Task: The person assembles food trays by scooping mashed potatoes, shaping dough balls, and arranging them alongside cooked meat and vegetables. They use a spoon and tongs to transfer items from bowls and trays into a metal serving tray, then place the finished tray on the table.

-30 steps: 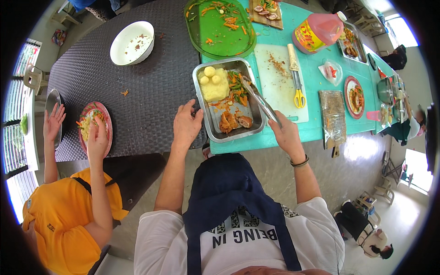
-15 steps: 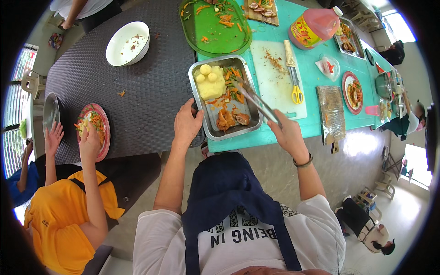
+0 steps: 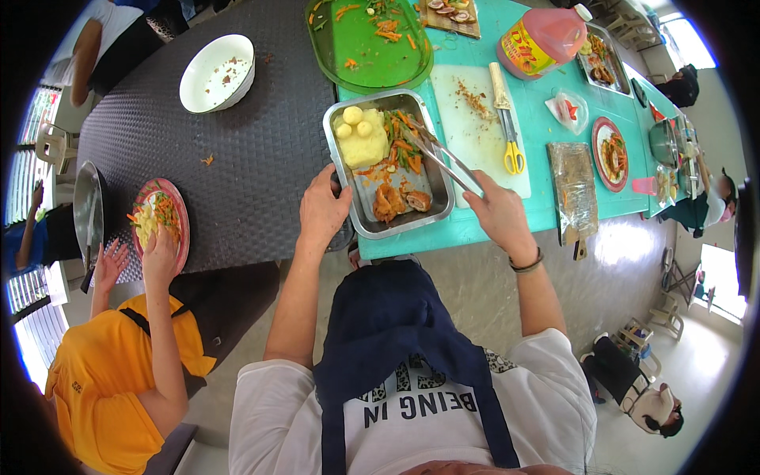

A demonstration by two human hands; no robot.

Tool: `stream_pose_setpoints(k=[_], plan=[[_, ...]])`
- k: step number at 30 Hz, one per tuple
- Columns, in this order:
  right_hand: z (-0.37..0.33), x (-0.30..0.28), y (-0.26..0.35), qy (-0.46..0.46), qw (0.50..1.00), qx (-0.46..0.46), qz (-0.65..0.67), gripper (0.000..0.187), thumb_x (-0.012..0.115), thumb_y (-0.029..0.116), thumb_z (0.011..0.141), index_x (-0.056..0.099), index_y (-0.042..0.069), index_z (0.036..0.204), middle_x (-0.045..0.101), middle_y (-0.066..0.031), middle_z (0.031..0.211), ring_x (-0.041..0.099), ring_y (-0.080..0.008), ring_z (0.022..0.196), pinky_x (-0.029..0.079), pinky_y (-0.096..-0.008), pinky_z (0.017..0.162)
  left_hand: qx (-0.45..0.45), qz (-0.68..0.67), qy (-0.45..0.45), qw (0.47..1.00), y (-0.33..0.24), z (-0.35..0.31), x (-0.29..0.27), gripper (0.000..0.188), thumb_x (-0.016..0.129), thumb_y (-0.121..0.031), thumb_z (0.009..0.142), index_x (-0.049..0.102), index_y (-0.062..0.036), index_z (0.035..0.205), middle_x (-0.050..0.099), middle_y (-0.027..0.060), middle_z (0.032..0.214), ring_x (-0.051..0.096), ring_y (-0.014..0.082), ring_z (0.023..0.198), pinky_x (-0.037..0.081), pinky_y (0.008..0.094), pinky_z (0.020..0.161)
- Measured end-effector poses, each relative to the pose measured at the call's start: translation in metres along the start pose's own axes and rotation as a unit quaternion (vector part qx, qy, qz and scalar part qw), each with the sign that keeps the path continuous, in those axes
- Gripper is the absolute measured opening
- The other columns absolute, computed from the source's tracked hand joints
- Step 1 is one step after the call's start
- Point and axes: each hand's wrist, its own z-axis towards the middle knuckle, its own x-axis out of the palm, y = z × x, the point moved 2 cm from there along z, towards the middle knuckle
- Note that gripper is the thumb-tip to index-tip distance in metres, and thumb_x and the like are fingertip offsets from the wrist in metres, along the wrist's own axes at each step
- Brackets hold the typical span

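Note:
A rectangular metal tray [image 3: 380, 226] straddles the join of two tables in front of me. Inside it are a pale yellow mash [image 3: 362, 149] topped with 3 small balls, cut orange and green vegetables [image 3: 402, 142], and browned meat rolls [image 3: 388, 203] at the near end. My left hand [image 3: 323, 210] grips the tray's near left edge, its fingertips partly hidden. Closed round metal tongs [image 3: 459, 176], my right hand [image 3: 500, 218] is at the tray's right side. The tongs' tips reach among the vegetables.
Beyond the tray lies a green serving tray [image 3: 372, 75] with scraps. To the right are a white cutting board [image 3: 467, 127], yellow-handled scissors [image 3: 513, 154], a knife [image 3: 499, 87] and a pink jug [image 3: 546, 43]. At left, a co-worker's hand [image 3: 161, 253] touches food on a red-rimmed plate [image 3: 184, 245].
The tongs have shifted slightly and some vegetables lie differently. My left hand stays at the tray. The co-worker's far hand has dropped nearer their body.

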Motion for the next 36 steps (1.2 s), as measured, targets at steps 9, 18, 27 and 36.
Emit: stream_pose_setpoints(k=[9, 18, 27, 36], plan=[[-0.027, -0.025, 0.010, 0.078, 0.951, -0.086, -0.285, 0.052, 0.068, 0.023, 0.079, 0.047, 0.012, 0.126, 0.057, -0.0099, 0.071, 0.059, -0.0303, 0.057, 0.046, -0.0403, 0.052, -0.005, -0.011, 0.003, 1.000, -0.003, 0.001, 0.002, 0.054, 0.065, -0.017, 0.078, 0.051, 0.0028, 0.125, 0.063, 0.0167, 0.098, 0.062, 0.0317, 0.089, 0.049, 0.0405, 0.078], [0.005, -0.008, 0.010, 0.002, 0.929, -0.146, -0.339, 0.049, 0.069, 0.023, 0.078, 0.048, 0.008, 0.120, 0.054, -0.0073, 0.067, 0.061, -0.0241, 0.053, 0.047, -0.0363, 0.046, -0.003, 0.007, 0.005, 1.000, -0.003, 0.002, 0.001, 0.054, 0.064, -0.018, 0.078, 0.051, 0.0031, 0.126, 0.062, 0.0173, 0.104, 0.062, 0.0319, 0.092, 0.049, 0.0407, 0.079], [-0.014, -0.030, 0.013, 0.096, 0.987, -0.029, -0.129, 0.049, 0.067, 0.027, 0.081, 0.049, 0.008, 0.123, 0.060, -0.0150, 0.065, 0.061, -0.0350, 0.061, 0.045, -0.0447, 0.055, -0.012, 0.001, 0.013, 1.000, -0.009, 0.000, -0.001, 0.054, 0.064, -0.017, 0.078, 0.050, 0.0029, 0.126, 0.061, 0.0184, 0.106, 0.062, 0.0327, 0.093, 0.049, 0.0412, 0.080], [-0.007, 0.001, 0.000, 0.048, 0.989, -0.041, -0.134, 0.050, 0.067, 0.026, 0.080, 0.049, 0.008, 0.123, 0.062, -0.0155, 0.067, 0.061, -0.0358, 0.064, 0.046, -0.0443, 0.058, -0.010, 0.009, 0.013, 1.000, -0.010, 0.001, 0.000, 0.055, 0.064, -0.015, 0.077, 0.050, 0.0011, 0.127, 0.061, 0.0187, 0.106, 0.062, 0.0334, 0.092, 0.049, 0.0420, 0.079]])
